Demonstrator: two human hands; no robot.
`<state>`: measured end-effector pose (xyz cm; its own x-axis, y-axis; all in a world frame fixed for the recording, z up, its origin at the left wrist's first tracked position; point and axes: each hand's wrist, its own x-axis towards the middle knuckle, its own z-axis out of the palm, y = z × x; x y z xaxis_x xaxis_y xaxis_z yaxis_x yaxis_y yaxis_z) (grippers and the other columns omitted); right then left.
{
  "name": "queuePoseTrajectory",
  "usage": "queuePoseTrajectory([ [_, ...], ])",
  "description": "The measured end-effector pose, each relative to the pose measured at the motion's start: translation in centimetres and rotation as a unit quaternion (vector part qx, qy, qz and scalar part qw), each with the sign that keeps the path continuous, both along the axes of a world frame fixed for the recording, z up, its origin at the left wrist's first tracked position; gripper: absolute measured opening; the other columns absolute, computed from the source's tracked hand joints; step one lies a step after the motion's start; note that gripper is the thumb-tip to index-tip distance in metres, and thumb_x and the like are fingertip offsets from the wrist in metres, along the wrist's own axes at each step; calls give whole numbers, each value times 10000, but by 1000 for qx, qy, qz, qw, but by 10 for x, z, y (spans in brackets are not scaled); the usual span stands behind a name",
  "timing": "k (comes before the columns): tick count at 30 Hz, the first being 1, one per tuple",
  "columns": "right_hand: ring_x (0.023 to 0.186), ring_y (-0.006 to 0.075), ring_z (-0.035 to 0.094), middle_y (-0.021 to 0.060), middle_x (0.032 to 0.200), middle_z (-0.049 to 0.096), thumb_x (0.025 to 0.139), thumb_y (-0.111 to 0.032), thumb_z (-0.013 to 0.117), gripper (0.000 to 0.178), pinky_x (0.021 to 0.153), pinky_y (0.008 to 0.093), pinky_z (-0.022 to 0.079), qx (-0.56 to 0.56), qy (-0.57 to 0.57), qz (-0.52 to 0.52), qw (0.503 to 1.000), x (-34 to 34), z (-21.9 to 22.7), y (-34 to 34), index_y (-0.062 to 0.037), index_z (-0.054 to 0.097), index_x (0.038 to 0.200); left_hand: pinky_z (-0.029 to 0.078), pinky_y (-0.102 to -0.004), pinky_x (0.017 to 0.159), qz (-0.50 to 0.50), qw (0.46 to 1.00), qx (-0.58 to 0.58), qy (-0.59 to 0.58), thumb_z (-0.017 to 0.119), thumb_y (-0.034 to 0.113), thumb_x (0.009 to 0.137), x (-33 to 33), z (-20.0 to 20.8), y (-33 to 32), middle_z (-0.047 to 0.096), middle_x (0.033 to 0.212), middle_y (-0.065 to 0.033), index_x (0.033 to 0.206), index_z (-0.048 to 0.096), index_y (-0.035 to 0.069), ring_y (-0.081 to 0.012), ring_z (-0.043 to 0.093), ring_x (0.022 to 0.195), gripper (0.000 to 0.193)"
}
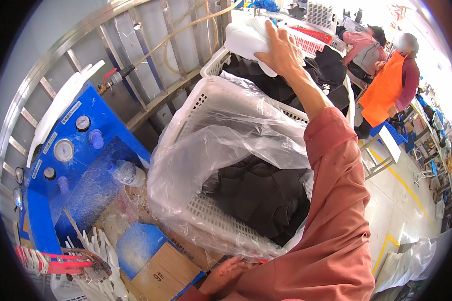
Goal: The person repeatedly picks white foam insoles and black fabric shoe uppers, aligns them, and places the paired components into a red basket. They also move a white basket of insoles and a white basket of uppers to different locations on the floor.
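Note:
My right arm, in a rust-red sleeve, reaches out to the far side. The right hand (285, 52) is closed on a stack of thin white sheets (246, 39), above a far basket of dark pieces. Low in the view, my left hand (223, 275) is beside the near basket's lower edge, its visible fingers stretched out. The right sleeve partly covers it, and a small red thing shows at its fingertips. Between the hands stands the white plastic basket (206, 213), lined with a clear plastic bag (186, 160) and holding overlapping dark grey pieces (258, 193).
On the left stands a blue machine (93, 113) with gauges, near a plastic bottle (128, 173). A cardboard box (168, 271) and white strips (103, 261) lie below. A metal-framed wall (150, 55) runs behind. At right, two people work, one in an orange apron (384, 90).

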<state>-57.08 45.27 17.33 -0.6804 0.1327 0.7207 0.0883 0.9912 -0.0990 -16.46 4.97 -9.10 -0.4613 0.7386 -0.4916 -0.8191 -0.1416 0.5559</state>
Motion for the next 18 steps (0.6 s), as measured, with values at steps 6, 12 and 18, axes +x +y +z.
queuePoseTrajectory([
  [6,1262,398,529,155,1425,487,782,-338,838,962,997,568,433,84,65,-13,994,-62,-23,-19,-290,304,1580,391,-363,1149,26,999,16,-43,527,29,1048,-5,-22,1,565,1430,-147,1571,259,-7,-210,515,1347,589],
  [12,1298,336,534,131,1546,426,858,-269,761,876,991,530,439,181,-94,-57,977,-86,-81,-35,-299,286,1594,514,-332,904,91,995,-46,3,596,87,1025,4,-18,9,655,1228,-49,1477,448,42,-175,619,1048,478],
  [18,1354,352,506,129,1551,448,966,-229,598,644,1009,524,436,218,-168,72,959,-83,-92,-34,-300,364,1562,417,-343,1107,34,998,-47,21,549,46,1039,4,-25,9,591,1377,-119,1545,326,21,-204,541,1289,554],
])
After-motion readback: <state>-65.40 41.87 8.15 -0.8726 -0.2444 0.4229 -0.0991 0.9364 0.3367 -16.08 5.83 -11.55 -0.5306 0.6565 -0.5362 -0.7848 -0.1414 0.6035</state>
